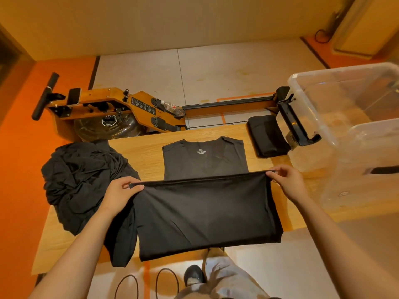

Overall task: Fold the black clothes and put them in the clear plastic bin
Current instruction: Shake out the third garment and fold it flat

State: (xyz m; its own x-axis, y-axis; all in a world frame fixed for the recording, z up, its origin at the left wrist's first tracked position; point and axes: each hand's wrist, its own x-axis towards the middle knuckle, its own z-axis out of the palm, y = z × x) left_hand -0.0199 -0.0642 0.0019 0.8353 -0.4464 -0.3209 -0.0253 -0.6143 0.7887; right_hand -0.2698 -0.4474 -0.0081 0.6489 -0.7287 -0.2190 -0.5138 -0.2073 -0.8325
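i'm mid-fold on the black shirt [205, 212] lying on the worktop [146, 147]: my left grip [121, 190] and right grip [287, 180] each pinch a corner of its lifted hem. next, i judge, that hem goes forward to the collar, edges level, before the clear plastic bin [345, 100].

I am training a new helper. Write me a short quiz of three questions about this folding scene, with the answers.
1. True or false: both the left hand and the right hand pinch the hem of the black shirt.
2. On which side of the table does the unfolded pile lie: A left, B right?
3. Fill in: the folded garment lies near the clear plastic ____.
Key: 1 true; 2 A; 3 bin.
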